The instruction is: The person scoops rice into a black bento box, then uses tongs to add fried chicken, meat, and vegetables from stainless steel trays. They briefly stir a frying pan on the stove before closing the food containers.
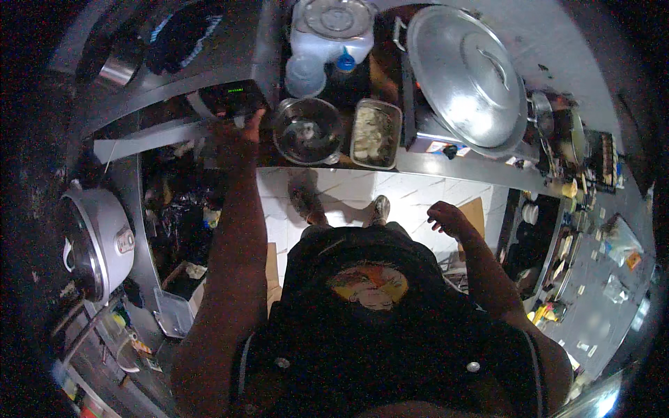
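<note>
1. steel counter [460, 171] ran across the top of our view, and we stood before it looking down over a dark shirt [369, 334] to a white tiled floor [411, 198].
2. our left hand [237, 136] was stretched up to the counter edge, fingers against a small black device [233, 97] with a green lit display; we could not tell whether the fingers gripped it or only touched it.
3. the device sat at the left end of the counter, just beside a round metal bowl [306, 129].
4. to the right of the bowl lay a rectangular metal tray [376, 132] of pale food pieces.
5. our right hand [446, 217] hung free below the counter edge, fingers loosely curled and holding nothing, well apart from the device.
6. a large metal pot lid [467, 76] lay tilted on the counter to the right of the tray.
7. behind the bowl stood a white plastic jug [331, 35] and a bottle with a blue cap [345, 63].
8. a white rice cooker [97, 240] sat on a lower shelf at our far left.
</note>
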A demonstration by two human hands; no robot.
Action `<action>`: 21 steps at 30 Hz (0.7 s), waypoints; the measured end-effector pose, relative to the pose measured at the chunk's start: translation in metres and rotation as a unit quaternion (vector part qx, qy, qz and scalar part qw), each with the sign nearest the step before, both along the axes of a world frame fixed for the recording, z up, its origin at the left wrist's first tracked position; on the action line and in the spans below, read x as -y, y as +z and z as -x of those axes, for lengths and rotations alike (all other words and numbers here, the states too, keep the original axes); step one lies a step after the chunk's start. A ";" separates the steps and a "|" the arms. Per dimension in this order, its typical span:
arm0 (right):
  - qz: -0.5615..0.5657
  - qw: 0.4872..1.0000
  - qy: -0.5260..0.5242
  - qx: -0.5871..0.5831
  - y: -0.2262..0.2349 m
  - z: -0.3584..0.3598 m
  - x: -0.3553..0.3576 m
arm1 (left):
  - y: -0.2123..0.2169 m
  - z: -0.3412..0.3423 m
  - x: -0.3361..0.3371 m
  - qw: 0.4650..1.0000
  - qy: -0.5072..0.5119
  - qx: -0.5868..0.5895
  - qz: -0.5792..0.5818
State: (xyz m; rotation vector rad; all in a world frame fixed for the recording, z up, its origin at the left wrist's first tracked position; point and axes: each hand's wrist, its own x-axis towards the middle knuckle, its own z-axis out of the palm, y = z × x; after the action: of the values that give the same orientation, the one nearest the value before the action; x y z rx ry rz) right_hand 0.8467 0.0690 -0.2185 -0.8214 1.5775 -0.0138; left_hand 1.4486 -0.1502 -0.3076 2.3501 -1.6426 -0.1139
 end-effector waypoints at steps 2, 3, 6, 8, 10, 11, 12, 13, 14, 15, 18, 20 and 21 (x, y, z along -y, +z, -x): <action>0.015 1.000 -0.006 0.003 -0.011 0.023 -0.021 | 0.009 0.004 -0.001 0.999 -0.003 0.010 0.041; 0.143 0.984 0.101 0.043 -0.033 0.052 -0.039 | 0.015 0.009 -0.005 0.999 -0.006 -0.005 0.054; 0.410 0.780 0.467 -0.076 -0.052 0.111 -0.073 | 0.038 0.029 -0.018 0.991 -0.039 -0.050 0.114; 0.422 0.771 0.465 -0.108 -0.072 0.145 -0.097 | 0.051 0.063 -0.021 0.980 -0.080 -0.095 0.156; 0.241 0.915 0.299 -0.122 -0.052 0.149 -0.080 | 0.068 0.089 -0.047 0.969 -0.099 -0.115 0.195; 0.234 0.934 0.244 -0.115 -0.032 0.153 -0.079 | 0.073 0.119 -0.057 0.965 -0.114 -0.137 0.193; 0.217 0.950 0.206 -0.094 -0.012 0.164 -0.080 | 0.077 0.156 -0.067 0.961 -0.135 -0.160 0.182; 0.197 0.962 0.171 -0.076 0.014 0.186 -0.089 | 0.072 0.197 -0.084 0.958 -0.149 -0.188 0.157; 0.256 0.951 0.154 -0.081 0.025 0.203 -0.097 | 0.073 0.240 -0.090 0.953 -0.179 -0.214 0.119; 0.276 0.953 0.120 -0.038 0.052 0.221 -0.099 | 0.074 0.287 -0.100 0.948 -0.204 -0.234 0.074; 0.386 0.911 0.026 0.142 0.159 0.282 -0.130 | 0.070 0.428 -0.136 0.904 -0.289 -0.289 -0.124; 0.434 0.851 -0.006 0.296 0.218 0.321 -0.175 | 0.074 0.514 -0.166 0.853 -0.344 -0.293 -0.261; 0.472 0.812 -0.005 0.343 0.243 0.344 -0.196 | 0.077 0.560 -0.177 0.821 -0.373 -0.284 -0.326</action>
State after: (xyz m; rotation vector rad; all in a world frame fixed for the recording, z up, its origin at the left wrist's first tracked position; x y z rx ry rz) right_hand 0.5024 0.2652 0.0247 -1.3640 0.8000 -1.0676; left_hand 0.8886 0.0273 -0.2308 1.5391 -2.2610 -1.5716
